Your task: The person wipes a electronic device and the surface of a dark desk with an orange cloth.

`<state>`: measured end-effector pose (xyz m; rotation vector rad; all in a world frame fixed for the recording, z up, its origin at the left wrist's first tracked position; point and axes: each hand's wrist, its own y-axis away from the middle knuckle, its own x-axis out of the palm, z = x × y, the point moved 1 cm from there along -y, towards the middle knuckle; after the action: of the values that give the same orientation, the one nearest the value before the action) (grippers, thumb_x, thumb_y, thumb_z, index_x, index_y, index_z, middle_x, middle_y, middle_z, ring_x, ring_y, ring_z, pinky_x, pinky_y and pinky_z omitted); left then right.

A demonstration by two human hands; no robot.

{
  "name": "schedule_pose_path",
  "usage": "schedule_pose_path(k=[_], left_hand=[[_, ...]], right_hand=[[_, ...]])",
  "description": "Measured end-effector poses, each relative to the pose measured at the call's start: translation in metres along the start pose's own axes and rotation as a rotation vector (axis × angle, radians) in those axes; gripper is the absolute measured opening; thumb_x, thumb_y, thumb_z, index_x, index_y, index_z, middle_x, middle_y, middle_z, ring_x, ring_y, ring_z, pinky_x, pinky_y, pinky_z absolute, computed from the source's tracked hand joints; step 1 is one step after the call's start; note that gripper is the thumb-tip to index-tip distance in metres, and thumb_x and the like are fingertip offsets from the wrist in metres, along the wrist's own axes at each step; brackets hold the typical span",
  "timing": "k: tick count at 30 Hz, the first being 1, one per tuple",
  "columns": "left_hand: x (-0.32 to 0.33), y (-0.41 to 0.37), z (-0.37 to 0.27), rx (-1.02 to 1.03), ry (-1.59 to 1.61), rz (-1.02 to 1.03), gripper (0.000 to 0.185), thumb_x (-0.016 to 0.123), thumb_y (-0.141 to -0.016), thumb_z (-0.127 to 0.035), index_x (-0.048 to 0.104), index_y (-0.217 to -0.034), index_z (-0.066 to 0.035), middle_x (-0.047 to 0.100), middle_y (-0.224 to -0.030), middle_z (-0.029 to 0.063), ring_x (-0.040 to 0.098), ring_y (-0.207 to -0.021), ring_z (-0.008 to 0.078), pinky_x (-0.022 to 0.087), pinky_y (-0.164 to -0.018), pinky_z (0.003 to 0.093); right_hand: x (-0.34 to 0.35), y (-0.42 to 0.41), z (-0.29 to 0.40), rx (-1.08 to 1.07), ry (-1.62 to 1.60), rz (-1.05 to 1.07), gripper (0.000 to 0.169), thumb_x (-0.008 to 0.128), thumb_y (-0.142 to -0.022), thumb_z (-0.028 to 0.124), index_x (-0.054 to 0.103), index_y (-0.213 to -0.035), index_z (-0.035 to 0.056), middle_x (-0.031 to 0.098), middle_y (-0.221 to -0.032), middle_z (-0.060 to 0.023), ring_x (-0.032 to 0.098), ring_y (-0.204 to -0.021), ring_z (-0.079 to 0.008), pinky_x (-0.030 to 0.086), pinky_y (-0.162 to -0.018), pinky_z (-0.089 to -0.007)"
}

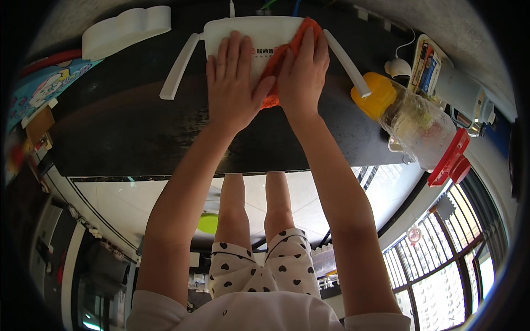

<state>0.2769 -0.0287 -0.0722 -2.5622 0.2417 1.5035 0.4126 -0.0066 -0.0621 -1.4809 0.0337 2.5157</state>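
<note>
A white router [265, 31] with two side antennas lies on a black tabletop [145, 136]. My left hand [232, 82] rests flat on the router's left part, fingers slightly spread, with its thumb reaching right to the cloth's edge. Under my right hand [304, 74] is an orange cloth [272, 101], pressed on the router's right part. The cloth shows above the fingertips and between the two hands. Printed writing on the router is partly covered by the cloth. Whether the right fingers pinch the cloth or only press it is hard to see.
At the back left is a white cloud-shaped object [128, 31]. A clear plastic container with a yellow end [374, 95] and red lid [449, 159] is on the right, near a small white camera [398, 67] and a pale blue jug [459, 89]. Cables run behind the router.
</note>
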Motion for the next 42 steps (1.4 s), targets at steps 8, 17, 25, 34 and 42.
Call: schedule_pose_path(k=[8, 17, 25, 34, 42], left_hand=[[0.002, -0.001, -0.001, -0.013, -0.024, 0.007, 0.065, 0.044, -0.101, -0.041, 0.031, -0.152, -0.002, 0.027, -0.159, 0.0184, 0.023, -0.147, 0.0380, 0.017, -0.116, 0.0579], [0.001, -0.002, -0.001, -0.004, -0.070, 0.018, 0.065, 0.044, -0.101, -0.042, 0.032, -0.151, -0.002, 0.029, -0.158, 0.0180, 0.025, -0.146, 0.0360, 0.020, -0.115, 0.0563], [0.001, -0.001, 0.001, -0.019, -0.007, 0.043, 0.063, 0.036, -0.104, -0.041, 0.026, -0.154, -0.004, 0.022, -0.161, 0.0171, 0.019, -0.149, 0.0367, 0.014, -0.117, 0.0557], [0.000, -0.001, 0.002, -0.016, -0.015, 0.057, 0.063, 0.032, -0.104, -0.043, 0.027, -0.154, -0.004, 0.023, -0.161, 0.0175, 0.018, -0.149, 0.0370, 0.015, -0.117, 0.0562], [0.000, 0.000, 0.000, -0.037, -0.030, 0.038, 0.063, 0.029, -0.105, -0.044, 0.028, -0.154, -0.004, 0.024, -0.160, 0.0170, 0.020, -0.149, 0.0363, 0.015, -0.117, 0.0560]], right_hand=[[-0.002, 0.011, -0.002, 0.117, -0.125, -0.062, 0.049, 0.058, -0.093, 0.010, 0.049, -0.141, 0.0075, 0.044, -0.143, -0.0209, 0.046, -0.128, -0.0415, 0.046, -0.102, -0.0458], [-0.053, 0.089, -0.025, 0.389, -0.382, 0.173, 0.046, 0.062, -0.083, -0.002, 0.061, -0.128, 0.0063, 0.056, -0.129, -0.0175, 0.059, -0.114, -0.0355, 0.051, -0.094, -0.0407], [-0.022, 0.032, -0.004, 0.008, -0.229, -0.047, 0.047, 0.059, -0.084, -0.002, 0.054, -0.131, 0.0018, 0.048, -0.138, -0.0184, 0.047, -0.128, -0.0384, 0.042, -0.105, -0.0467], [0.018, -0.013, 0.003, -0.118, 0.033, -0.125, 0.047, 0.058, -0.090, 0.008, 0.051, -0.136, -0.0008, 0.045, -0.143, -0.0197, 0.042, -0.135, -0.0388, 0.039, -0.112, -0.0474], [-0.003, 0.030, -0.005, -0.105, 0.063, 0.019, 0.050, 0.059, -0.089, 0.008, 0.050, -0.137, -0.0006, 0.043, -0.147, -0.0160, 0.038, -0.139, -0.0363, 0.038, -0.113, -0.0458]])
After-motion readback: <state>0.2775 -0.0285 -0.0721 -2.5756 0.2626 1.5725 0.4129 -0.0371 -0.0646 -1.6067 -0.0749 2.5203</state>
